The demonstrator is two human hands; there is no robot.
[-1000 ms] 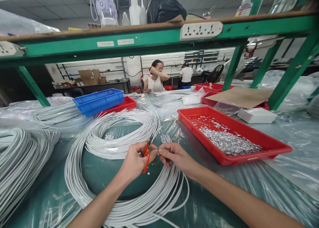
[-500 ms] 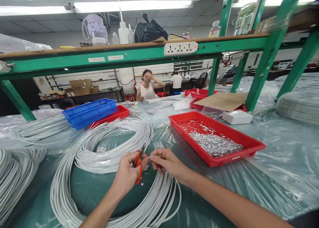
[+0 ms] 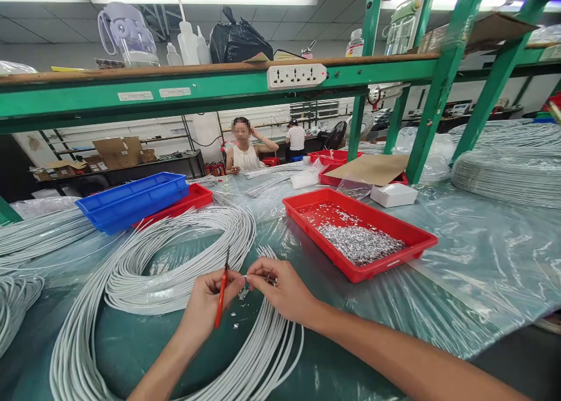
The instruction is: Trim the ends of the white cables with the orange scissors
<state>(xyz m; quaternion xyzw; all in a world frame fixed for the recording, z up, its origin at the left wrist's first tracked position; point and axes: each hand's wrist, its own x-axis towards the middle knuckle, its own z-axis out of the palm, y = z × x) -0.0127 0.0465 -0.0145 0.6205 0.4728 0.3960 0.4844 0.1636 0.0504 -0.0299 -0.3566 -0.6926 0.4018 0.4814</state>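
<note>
My left hand [image 3: 213,296] is closed around orange-handled scissors [image 3: 222,293], whose dark tips point up and away. Its thumb and finger also pinch near the end of a white cable. My right hand [image 3: 278,287] is closed in a pinch, its fingertips meeting the left ones at a tiny white piece too small to make out. Under and beside both hands lies a large coil of white cable [image 3: 79,331], its cut ends just behind my right hand. A red tray [image 3: 359,234] with many small silvery pieces stands to the right.
Blue trays [image 3: 134,199] rest on a red tray at the left. Further cable coils [image 3: 504,179] lie at both sides. A green shelf frame [image 3: 219,97] with a power strip crosses above. A white box [image 3: 393,195] stands behind the red tray. Two people are in the background.
The view has shifted, so the bench things appear further left. The scissors have turned in my left hand and now show edge-on, more upright. My hands remain together at the fingertips.
</note>
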